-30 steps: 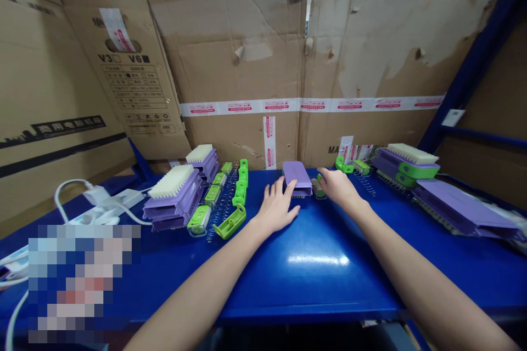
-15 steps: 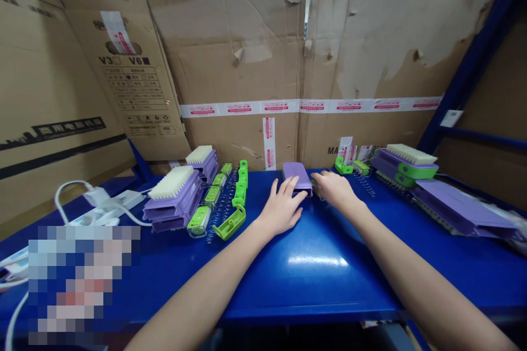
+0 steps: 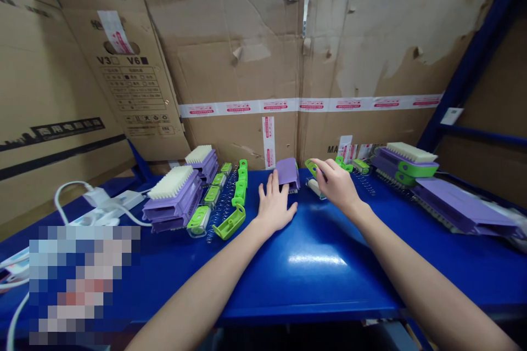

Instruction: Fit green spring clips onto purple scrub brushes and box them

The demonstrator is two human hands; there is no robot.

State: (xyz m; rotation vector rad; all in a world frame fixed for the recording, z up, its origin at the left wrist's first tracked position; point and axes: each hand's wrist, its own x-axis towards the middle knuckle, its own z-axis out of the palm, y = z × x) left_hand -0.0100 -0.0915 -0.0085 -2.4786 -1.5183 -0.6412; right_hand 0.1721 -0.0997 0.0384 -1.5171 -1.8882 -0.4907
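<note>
A: What do the fingers (image 3: pixel 272 185) of the left hand (image 3: pixel 275 207) do?
B: They are stretched and spread apart, and they grip nothing. The tips lie against the near edge of a purple brush body (image 3: pixel 287 171). The palm rests flat on the blue counter (image 3: pixel 313 263).
A: And the right hand (image 3: pixel 338 186)?
B: Its fingers (image 3: pixel 325 167) are bent and closed on a small green piece (image 3: pixel 310 166). The piece sticks out to the left between thumb and forefinger, a little above the counter. Under this hand lies a pale small part (image 3: pixel 314 188); I cannot tell if the hand touches it.
A: Where does the purple brush body lie?
B: At the far middle of the counter, near the cardboard wall (image 3: pixel 247 66). It is a little tilted, just left of the green piece.
A: What is around them?
B: To the left stands a row of green handles (image 3: pixel 239 192), then metal springs (image 3: pixel 222 205), then green clips (image 3: pixel 212 195). After these come two stacks of purple brushes with white bristles (image 3: pixel 175 197). Farther left lies a white plug with cable (image 3: pixel 97 196). To the right, well apart, there is one more purple brush with a green handle (image 3: pixel 407 162), and beside it long purple plates (image 3: pixel 461 208).
</note>
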